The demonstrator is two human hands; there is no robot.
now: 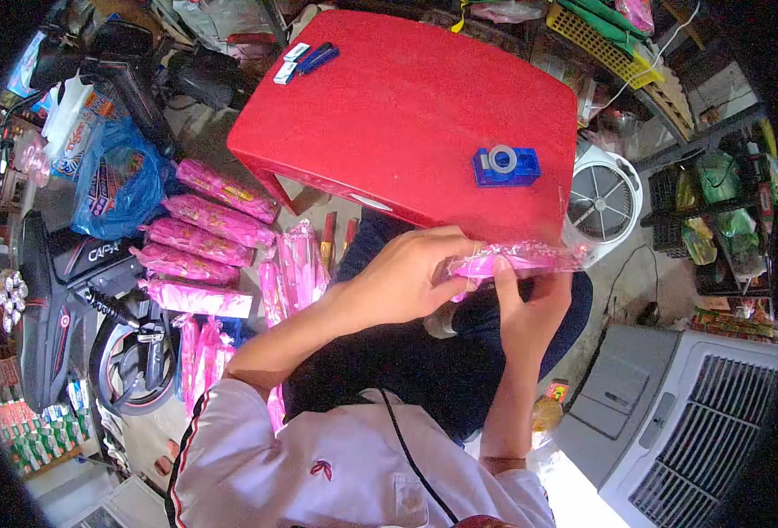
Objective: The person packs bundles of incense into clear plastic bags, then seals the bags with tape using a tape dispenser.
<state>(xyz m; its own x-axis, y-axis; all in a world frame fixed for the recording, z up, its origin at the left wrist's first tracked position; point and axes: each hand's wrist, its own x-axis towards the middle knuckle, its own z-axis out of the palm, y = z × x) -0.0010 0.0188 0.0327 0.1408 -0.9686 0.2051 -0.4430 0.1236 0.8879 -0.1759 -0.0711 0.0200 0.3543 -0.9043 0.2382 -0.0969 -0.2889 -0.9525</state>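
A pink item in clear plastic wrapping point(529, 259) is held between both hands, just beyond the near edge of the red table point(406, 114). My left hand point(411, 275) pinches its left end, fingers bent round the plastic. My right hand point(534, 308) grips the middle and right part, with the thumb on top and the other fingers largely hidden behind it. On the table's right side lies a blue tape dispenser point(506, 167) with a grey roll. Small white boxes point(291, 63) and a dark blue stapler-like object point(318, 58) rest at its far left.
Several pink wrapped packages point(208, 231) lie on the floor at left, beside a blue plastic bag point(120, 180) and a motorbike point(50, 308). A round white fan point(602, 202) stands right of the table. A grey air cooler point(670, 422) occupies the lower right.
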